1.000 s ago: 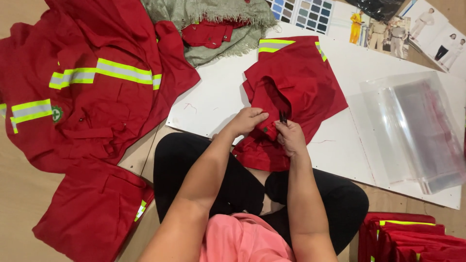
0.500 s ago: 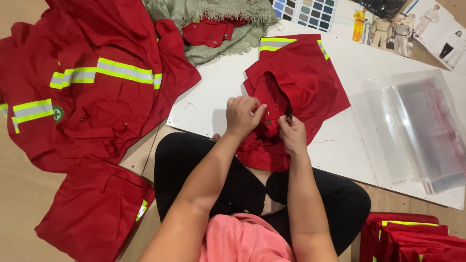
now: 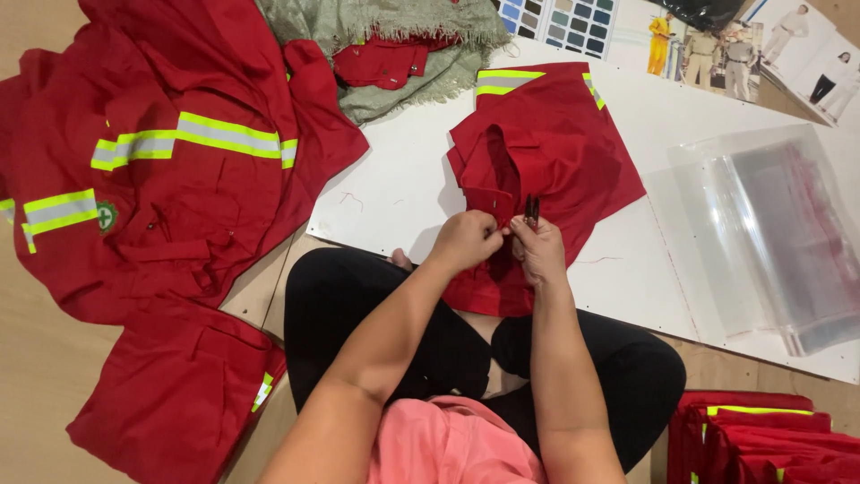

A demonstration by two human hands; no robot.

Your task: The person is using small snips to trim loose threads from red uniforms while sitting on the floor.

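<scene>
Head view: your left hand [image 3: 464,240] has dropped from the cloth's fold to its lower edge, pinching the red garment [image 3: 546,152] on the white board [image 3: 394,193]. Your right hand [image 3: 540,253] has closed in beside it, gripping small snips [image 3: 531,211]; trimming looks under way.

Red pile [image 3: 170,179] at 9 o'clock, green scarf [image 3: 394,45] at 12, clear bags [image 3: 779,233] at 3, folded stack [image 3: 761,439] at 5.
</scene>
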